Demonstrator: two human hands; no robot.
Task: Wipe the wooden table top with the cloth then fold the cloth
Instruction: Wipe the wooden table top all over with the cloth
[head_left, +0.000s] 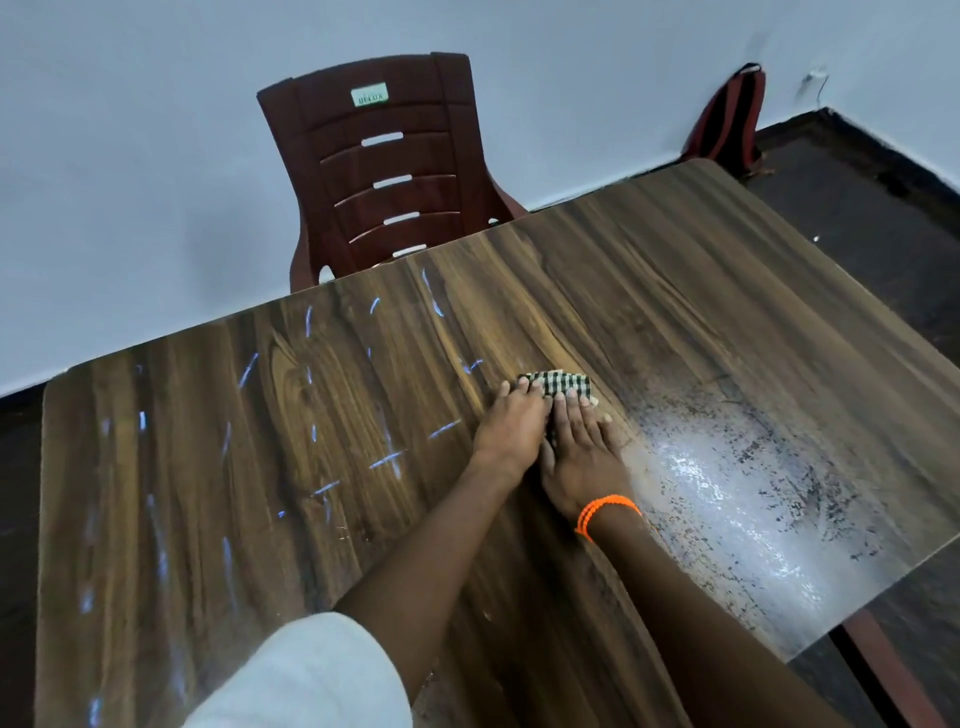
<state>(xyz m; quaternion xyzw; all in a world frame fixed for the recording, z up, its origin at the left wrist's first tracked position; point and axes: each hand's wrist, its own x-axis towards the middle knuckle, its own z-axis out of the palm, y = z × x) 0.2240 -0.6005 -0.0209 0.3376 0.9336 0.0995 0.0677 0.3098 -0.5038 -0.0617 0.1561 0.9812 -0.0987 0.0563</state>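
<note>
Both hands, left hand (511, 423) and right hand (579, 441), are pressing flat (fingers spread) on the small cloth (563, 383); sliding it unevenly could be leaving counter (727, 291) streaks.

Your left hand (511, 423) and right hand (579, 447) lie flat, side by side, pressing the checked cloth (558, 384) onto the wooden desk (208, 467). A brown plastic chair (384, 171) stands at the far edge, a bag (727, 119) far right.
</note>
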